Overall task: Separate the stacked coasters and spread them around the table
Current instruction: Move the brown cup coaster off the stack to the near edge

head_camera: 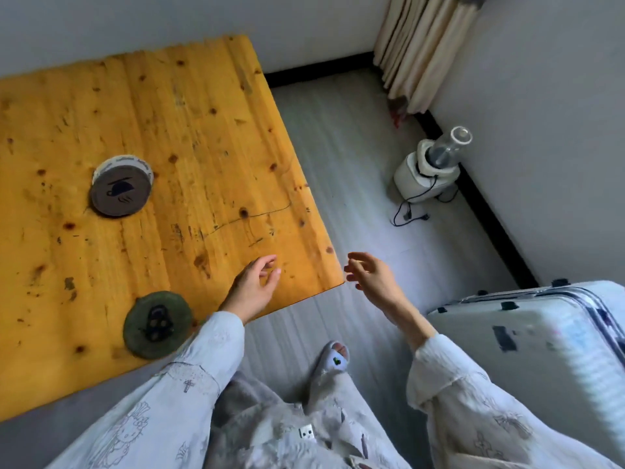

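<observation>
A stack of round coasters sits left of centre on the yellow wooden table; its top one is grey-brown with a dark cup drawing, and a white one shows beneath. A single green coaster with a dark figure lies near the table's front edge. My left hand hovers over the table's front right part, right of the green coaster, fingers loosely apart and holding nothing. My right hand is just off the table's right corner, over the floor, also with nothing in it.
A white suitcase stands at the right. A small white appliance with a clear tube and a black cable sits on the floor by the wall. Curtains hang at the back right. My slippered foot is below the table corner.
</observation>
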Tool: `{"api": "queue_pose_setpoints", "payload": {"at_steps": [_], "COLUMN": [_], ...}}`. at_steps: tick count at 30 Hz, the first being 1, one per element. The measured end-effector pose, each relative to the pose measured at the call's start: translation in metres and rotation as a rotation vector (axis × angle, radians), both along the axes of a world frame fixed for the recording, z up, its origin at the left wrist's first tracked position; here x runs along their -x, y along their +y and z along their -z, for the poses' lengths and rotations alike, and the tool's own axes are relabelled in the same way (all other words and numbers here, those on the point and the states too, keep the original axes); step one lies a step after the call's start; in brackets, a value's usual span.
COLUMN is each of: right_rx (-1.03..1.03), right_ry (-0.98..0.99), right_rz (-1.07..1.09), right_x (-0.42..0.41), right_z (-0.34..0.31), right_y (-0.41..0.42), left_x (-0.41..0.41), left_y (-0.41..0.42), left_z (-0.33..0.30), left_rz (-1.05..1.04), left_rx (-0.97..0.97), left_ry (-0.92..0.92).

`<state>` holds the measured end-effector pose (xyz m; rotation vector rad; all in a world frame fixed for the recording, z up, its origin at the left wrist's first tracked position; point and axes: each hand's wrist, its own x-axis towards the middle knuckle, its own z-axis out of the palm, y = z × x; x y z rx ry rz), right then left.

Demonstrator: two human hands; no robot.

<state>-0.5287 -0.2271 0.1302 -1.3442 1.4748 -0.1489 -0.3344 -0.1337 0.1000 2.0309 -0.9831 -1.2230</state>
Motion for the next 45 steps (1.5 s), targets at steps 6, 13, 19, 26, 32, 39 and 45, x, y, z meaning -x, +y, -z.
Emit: {"api": "queue_pose_setpoints", "payload": {"at_steps": [6,13,19,26,32,39,45], "right_rx": [0.057,0.095,0.102,0.144,0.108,0.024,0.006], "right_ry": [-0.007,-0.001,0.038,0.108,0.074,0.027,0.000], "right_rz": [-0.027,-0.161,-0.359,-0.658,-0.875,-1.190,-1.447], "right_x": [0.081,0.080,0.046,-0.011,-0.069,-0.153,-0.213], "right_z": [-0.019,-0.017,-0.010,-0.018,-0.016,-0.004,0.003], "right_y": [-0.080,-0.175,-0.265,-0.359,-0.399,-0.421,-0.423], "left_x": [0.105,0.100,0.097,0.082,0.054,0.033,0.029], "left_y": [-0.069,-0.151,-0.220,-0.298,-0.318,-0.329,-0.334], "left_z": [-0.007,-0.003,0.027,0.021,0.011,0.006,0.002], "left_rz": [-0.016,-0.158,-0.301,-0.445,-0.678,-1.069,-1.247], "left_rx": [0.030,0.068,0.043,0.009,-0.013,-0.062,-0.109], "left_ry": [0.117,0.059,0.087,0.092,0.061,0.054,0.040]}}
